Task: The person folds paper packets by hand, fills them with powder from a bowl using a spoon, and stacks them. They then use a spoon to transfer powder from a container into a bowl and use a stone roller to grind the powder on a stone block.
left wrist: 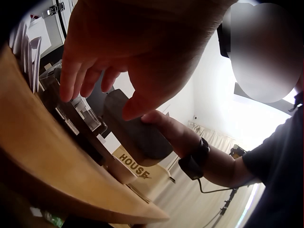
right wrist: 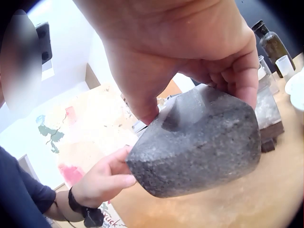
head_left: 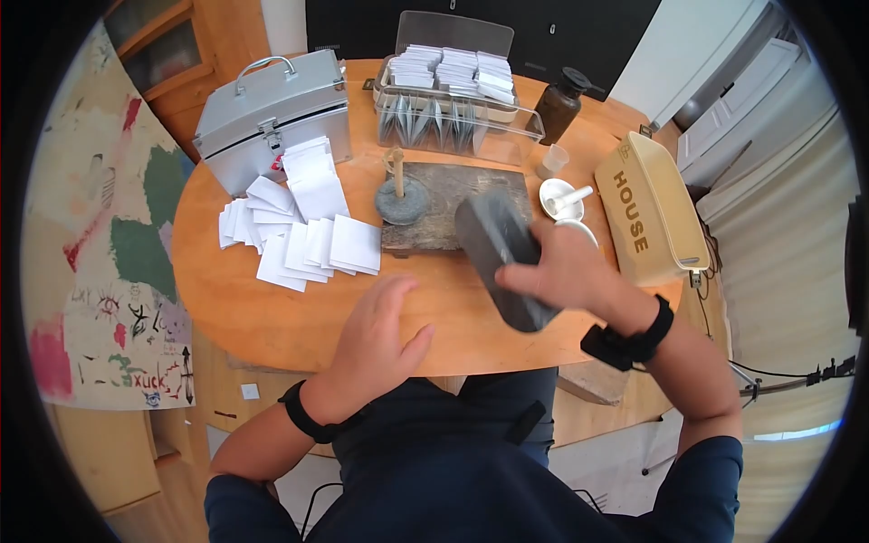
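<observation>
My right hand [head_left: 572, 270] grips a long grey stone trough [head_left: 500, 258], thumb on one side and fingers on the other. The trough is lifted and tilted over the front right of a dark wooden board [head_left: 457, 181]; the right wrist view shows its rough, speckled end and a dark hollow on top. To the left, my left hand [head_left: 378, 339] hovers over the table's front edge, fingers loosely extended and holding nothing. On the board's left part sits a round grey stone wheel [head_left: 403, 203] with an upright wooden handle.
White paper packets [head_left: 312, 249] spread on the left before a silver metal case [head_left: 276, 113]. Behind the board stands a clear box [head_left: 434, 136] full of packets. A brown bottle [head_left: 563, 101], a plastic cup [head_left: 552, 161], a white mortar and pestle [head_left: 566, 196] and a yellow HOUSE bin [head_left: 647, 213] stand right.
</observation>
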Available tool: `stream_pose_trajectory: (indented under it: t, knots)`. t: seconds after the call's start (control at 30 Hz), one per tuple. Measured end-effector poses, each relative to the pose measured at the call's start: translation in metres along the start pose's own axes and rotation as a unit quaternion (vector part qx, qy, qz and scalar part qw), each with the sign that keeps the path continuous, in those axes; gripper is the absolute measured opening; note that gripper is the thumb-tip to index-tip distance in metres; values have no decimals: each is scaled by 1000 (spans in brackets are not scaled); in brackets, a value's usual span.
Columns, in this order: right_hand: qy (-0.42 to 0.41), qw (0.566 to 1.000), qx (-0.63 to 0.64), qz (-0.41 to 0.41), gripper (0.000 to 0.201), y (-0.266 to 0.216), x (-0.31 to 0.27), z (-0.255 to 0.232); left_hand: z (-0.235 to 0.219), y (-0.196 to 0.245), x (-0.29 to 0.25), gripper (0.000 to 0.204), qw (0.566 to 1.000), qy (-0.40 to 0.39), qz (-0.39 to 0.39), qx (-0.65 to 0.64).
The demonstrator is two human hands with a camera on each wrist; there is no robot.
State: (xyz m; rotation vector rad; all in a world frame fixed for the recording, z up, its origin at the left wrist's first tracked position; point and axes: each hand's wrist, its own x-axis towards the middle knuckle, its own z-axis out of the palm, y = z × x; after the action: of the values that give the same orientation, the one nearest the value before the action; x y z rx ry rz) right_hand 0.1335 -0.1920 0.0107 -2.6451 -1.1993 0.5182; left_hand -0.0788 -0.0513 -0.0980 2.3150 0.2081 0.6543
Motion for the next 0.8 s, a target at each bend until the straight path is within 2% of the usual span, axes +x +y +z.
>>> stream_pose_trajectory:
  t: [0.2,0.27,0.3,0.37,0.43,0.57,0.73,0.8]
  knots:
    - [13,997,47,65,73,-6,67,-13,-2,6,2,50,999,-31,-7,7]
    - [27,997,31,59,72,-8,83,-7,-4,6,-2,49,999,-30,-11,5]
    - [39,998,16,53,72,-12,86,-6,-7,6,-4,49,999,-33,-10,3]
    - [24,997,13,71,70,-19,89,-3,-11,5,-8,48,997,-40,-66,-32]
    - [-9,993,20,114,69,-26,91,-1,-12,-1,-13,48,998,-25,-56,-22]
    - [-15,992,13,122,69,-22,97,8,-16,-7,-16,48,999,-5,-41,-5]
    - [22,992,39,116,71,-20,98,15,-14,-7,-12,48,999,-9,-36,2]
    - [7,993,20,117,71,-21,98,15,-12,-6,-11,48,999,-12,-33,5]
